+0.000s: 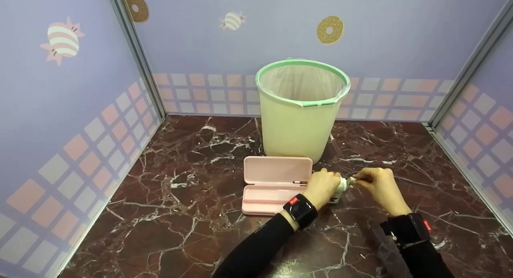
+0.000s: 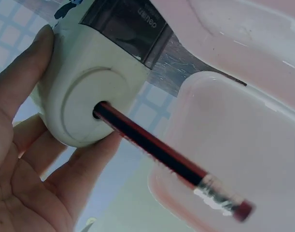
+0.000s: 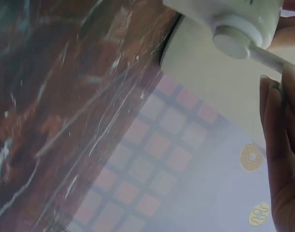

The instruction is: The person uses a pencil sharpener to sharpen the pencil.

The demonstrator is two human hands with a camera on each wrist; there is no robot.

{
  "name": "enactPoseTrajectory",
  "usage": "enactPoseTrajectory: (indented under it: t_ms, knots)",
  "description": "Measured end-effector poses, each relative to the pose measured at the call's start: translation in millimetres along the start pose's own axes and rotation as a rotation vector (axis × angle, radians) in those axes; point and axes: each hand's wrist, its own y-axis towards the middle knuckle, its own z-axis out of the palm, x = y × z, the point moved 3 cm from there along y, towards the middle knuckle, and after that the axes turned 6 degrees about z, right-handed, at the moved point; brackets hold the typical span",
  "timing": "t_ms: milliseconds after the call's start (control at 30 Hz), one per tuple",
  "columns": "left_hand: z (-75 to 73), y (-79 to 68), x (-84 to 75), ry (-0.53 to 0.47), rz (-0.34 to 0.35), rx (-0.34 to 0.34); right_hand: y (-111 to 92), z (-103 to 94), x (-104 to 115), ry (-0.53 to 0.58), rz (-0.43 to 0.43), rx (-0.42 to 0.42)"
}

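Note:
A white crank pencil sharpener (image 1: 335, 196) stands on the tabletop, gripped from above by my left hand (image 1: 324, 188). In the left wrist view, a dark red and black striped pencil (image 2: 152, 145) sits in its round hole, with a metal ferrule and reddish eraser at the outer end. A dark see-through drawer (image 2: 128, 24) is set in the sharpener's body. On the opposite side, the right hand (image 1: 380, 188) pinches the crank handle (image 3: 268, 59) between thumb and fingers. The pencil's tip is hidden inside the sharpener.
Left of the sharpener lies an opened pink pencil case (image 1: 277, 170), its lid up; the pencil's outer end overlaps it. Behind stands a tall pale green bin (image 1: 296, 129) with a plastic liner. Patterned panels (image 1: 248, 45) enclose the marbled tabletop (image 1: 160, 222) at the back and both sides.

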Motion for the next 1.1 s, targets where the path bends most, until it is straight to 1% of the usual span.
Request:
enactPoseTrajectory:
  t_ms: [133, 267, 433, 500, 667, 767, 967, 1100]
  knots:
    - [-0.3, -1.4, -1.5, 0.003, 0.002, -0.006, 5.2, 3.0, 1.2, -0.061, -0.016, -0.012]
    - [0.2, -0.7, -1.5, -0.004, 0.004, -0.003, 12.1, 10.1, 1.3, -0.119, -0.026, -0.027]
    - [1.9, -0.2, -1.4, -0.006, 0.014, 0.007, 21.9, 23.0, -3.9, -0.157, 0.003, -0.042]
    - [2.4, -0.1, -1.0, -0.003, 0.011, 0.007, 26.0, 30.2, -8.5, -0.16, 0.021, -0.026]
    - [2.9, 1.0, -1.0, -0.006, 0.011, -0.007, 31.8, 44.8, -18.8, -0.171, 0.024, 0.009]
    - [2.7, 1.2, 0.0, -0.014, 0.012, -0.005, 32.2, 50.2, -22.0, -0.161, 0.035, 0.031]
    - [0.9, 0.7, 1.1, -0.036, 0.014, 0.017, 30.1, 61.4, -27.8, -0.181, 0.08, 0.121]
    - [0.4, 1.5, 0.9, -0.033, 0.016, 0.026, 28.3, 63.0, -30.5, -0.177, 0.105, 0.136]
